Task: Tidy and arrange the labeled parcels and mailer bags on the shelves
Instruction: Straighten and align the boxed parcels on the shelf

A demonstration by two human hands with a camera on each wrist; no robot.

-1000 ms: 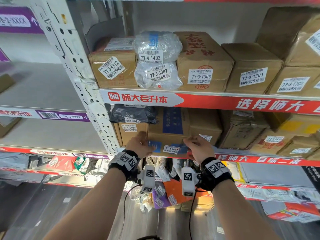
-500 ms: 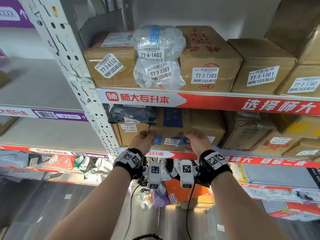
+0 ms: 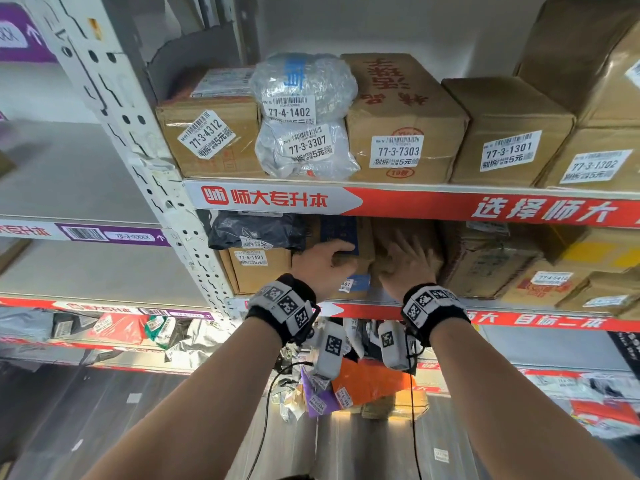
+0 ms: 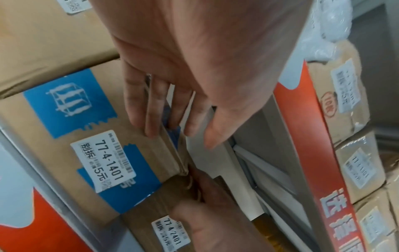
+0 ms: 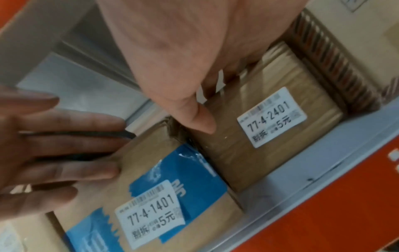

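- On the middle shelf (image 3: 485,308), my left hand (image 3: 323,263) now lies flat-fingered atop the 77-4-1401 box (image 5: 164,201), no longer at its front.
- My right hand (image 3: 407,263), fingers straight, presses the 77-4-2401 box (image 5: 270,136) at 3 o'clock beside it.

— How is the light?
— Even and bright on the upper brown cardboard boxes (image 3: 401,119); the lower shelf bay sits in shadow.
— Sharpness?
— Head view bends at its edges. Both wrist views are soft, the printed white label stickers (image 5: 272,117) smeared.

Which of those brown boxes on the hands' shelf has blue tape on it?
The box labelled 77-4-1401 under the left hand; its neighbour 77-4-2401 is plain brown.
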